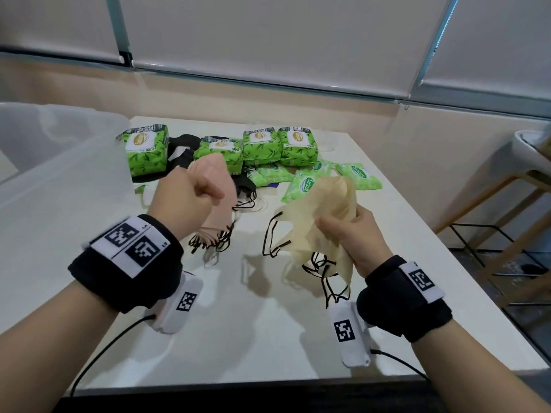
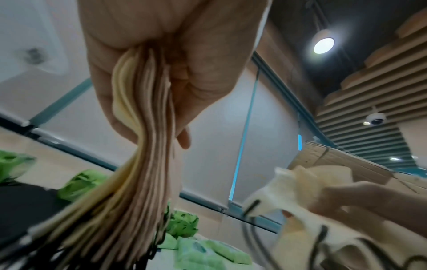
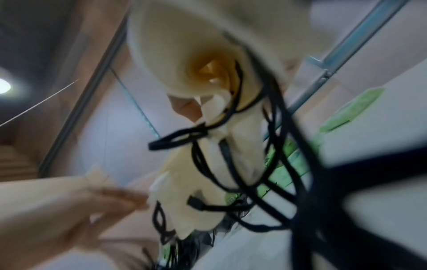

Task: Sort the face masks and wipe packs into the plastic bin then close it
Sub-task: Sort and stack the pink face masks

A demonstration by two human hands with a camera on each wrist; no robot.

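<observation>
Head view. Your left hand [image 1: 190, 193] grips a stack of pink masks [image 1: 219, 201], fingers curled round it, black loops hanging below. Your right hand [image 1: 354, 234] grips a bunch of cream masks [image 1: 322, 216], their black loops dangling under the wrist. Both bunches are held above the table [image 1: 268, 338], apart from each other. Beyond your hands: four large wipe packs [image 1: 262, 146] in a row, small wipe packs [image 1: 304, 184] just past the right hand, black masks [image 1: 247, 186] between packs and left hand. The clear bin [image 1: 59, 162] stands to the left of your left hand, no lid on it.

Left wrist view. Left hand [image 2: 161, 64] closed round the pink masks [image 2: 138, 173], a few cream layers at one edge. The right hand [image 2: 369, 206] with cream masks [image 2: 300, 186] shows nearby. Green packs [image 2: 208, 254] lie below.

Right wrist view. Blurred. Cream masks [image 3: 184, 60] and tangled loops [image 3: 231, 164] fill the frame; the right hand itself is hidden. The left hand [image 3: 69, 206] sits to one side.
</observation>
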